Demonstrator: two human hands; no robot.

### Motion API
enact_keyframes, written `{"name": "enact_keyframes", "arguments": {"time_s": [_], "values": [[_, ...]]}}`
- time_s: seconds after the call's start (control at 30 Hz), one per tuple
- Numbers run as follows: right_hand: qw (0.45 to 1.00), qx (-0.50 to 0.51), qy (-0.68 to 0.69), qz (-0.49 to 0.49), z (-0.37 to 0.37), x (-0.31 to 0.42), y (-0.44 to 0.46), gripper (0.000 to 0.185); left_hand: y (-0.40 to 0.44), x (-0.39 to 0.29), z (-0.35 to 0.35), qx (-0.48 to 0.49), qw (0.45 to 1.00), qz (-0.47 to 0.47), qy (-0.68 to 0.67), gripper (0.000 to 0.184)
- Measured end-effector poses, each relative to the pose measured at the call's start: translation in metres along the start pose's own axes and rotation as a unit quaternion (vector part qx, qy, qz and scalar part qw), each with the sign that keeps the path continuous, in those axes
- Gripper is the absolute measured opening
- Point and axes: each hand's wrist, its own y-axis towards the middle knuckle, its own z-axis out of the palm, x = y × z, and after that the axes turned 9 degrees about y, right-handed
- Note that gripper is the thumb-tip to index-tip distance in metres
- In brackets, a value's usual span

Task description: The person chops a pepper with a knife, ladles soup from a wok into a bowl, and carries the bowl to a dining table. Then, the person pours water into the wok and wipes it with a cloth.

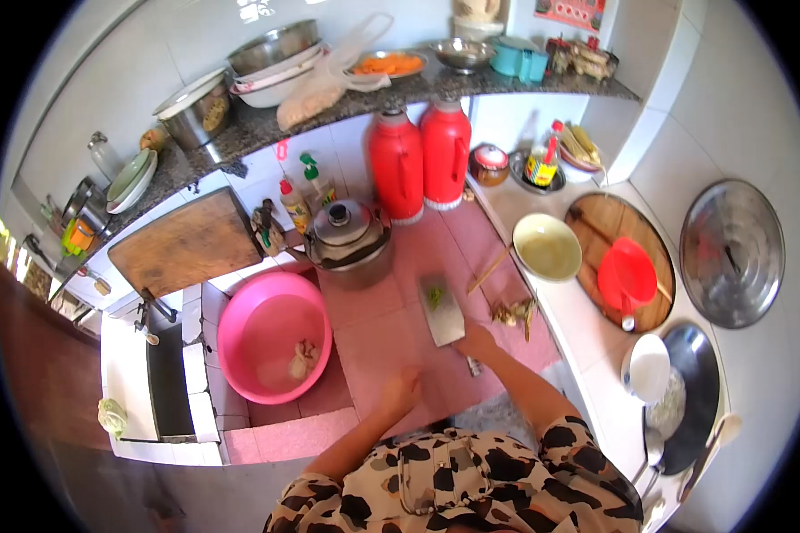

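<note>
My right hand [477, 344] is closed round the handle of a cleaver [443, 324]. Its broad blade lies level over the pink tiled counter [391, 333], bearing a small heap of chopped greens [435, 296]. My left hand [403, 391] hovers over the counter, left of the cleaver, its fingers curled in and nothing visible in them. Beyond the blade, to the right, are a cream bowl [548, 248] of pale liquid and a chopstick [490, 270]. Scraps of peel or roots [514, 314] sit right of the cleaver.
A pink basin [231, 342] stands left, near a lidded kettle [341, 233] and two red thermos flasks [396, 169]. At right are a round wooden board [587, 282] carrying a red scoop [627, 275], a white bowl [646, 369] and a dark wok [698, 426]. A stone shelf [329, 111] runs behind.
</note>
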Motion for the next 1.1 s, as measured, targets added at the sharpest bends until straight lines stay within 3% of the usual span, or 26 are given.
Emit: {"name": "enact_keyframes", "arguments": {"time_s": [0.03,0.13,0.27,0.33,0.37,0.43,0.5,0.57,0.7,0.73,0.83,0.9,1.0,1.07,1.1], "values": [[0.987,-0.039,-0.146,-0.056,-0.003,0.001,0.008,0.036,0.003,-0.004,0.003,-0.022,1.000,0.001,-0.006,0.029],[0.977,0.019,-0.210,0.041,-0.017,0.014,0.017,0.049,0.007,-0.004,0.017,-0.056,0.997,-0.029,-0.039,0.027],[0.968,0.037,-0.247,0.022,-0.027,0.019,0.020,0.041,-0.006,0.056,0.064,-0.078,0.991,-0.104,-0.004,0.026],[0.968,0.042,-0.246,-0.028,-0.028,0.012,0.018,0.041,-0.009,0.034,0.000,-0.033,0.964,-0.256,0.070,0.023],[0.966,0.048,-0.248,-0.054,-0.029,0.011,0.019,0.041,-0.009,0.021,-0.039,-0.105,0.955,-0.277,0.031,0.021],[0.968,0.044,-0.248,-0.027,-0.028,0.005,0.023,0.042,-0.029,0.059,-0.059,-0.205,0.947,-0.240,0.053,0.016],[0.959,0.056,-0.274,-0.034,-0.038,0.019,0.008,0.048,-0.045,0.088,-0.085,-0.182,0.923,-0.339,0.002,0.013],[0.970,0.013,-0.229,-0.081,-0.044,0.019,-0.009,0.047,-0.063,0.137,-0.100,-0.193,0.893,-0.378,0.152,0.014],[0.974,-0.077,-0.129,-0.170,-0.051,0.013,-0.053,0.048,-0.083,0.243,-0.120,0.001,0.856,-0.470,0.215,0.029],[0.979,-0.079,-0.121,-0.146,-0.050,0.013,-0.066,0.045,-0.079,0.259,-0.122,0.062,0.842,-0.488,0.223,0.034],[0.988,-0.084,-0.096,-0.087,-0.040,0.017,-0.100,0.039,-0.064,0.285,-0.116,0.123,0.849,-0.467,0.212,0.047],[0.992,-0.086,-0.074,-0.062,-0.024,0.026,-0.117,0.035,-0.041,0.276,-0.094,0.097,0.865,-0.438,0.226,0.063],[0.996,-0.066,-0.048,-0.038,0.007,0.046,-0.130,0.033,-0.002,0.295,-0.059,0.015,0.887,-0.461,0.029,0.060],[0.997,-0.061,-0.044,-0.020,0.024,0.044,-0.135,0.030,-0.001,0.319,-0.062,0.011,0.916,-0.388,-0.103,0.053],[0.997,-0.065,-0.036,-0.018,0.032,0.046,-0.135,0.030,0.002,0.313,-0.088,-0.043,0.917,-0.377,-0.121,0.051]]}}
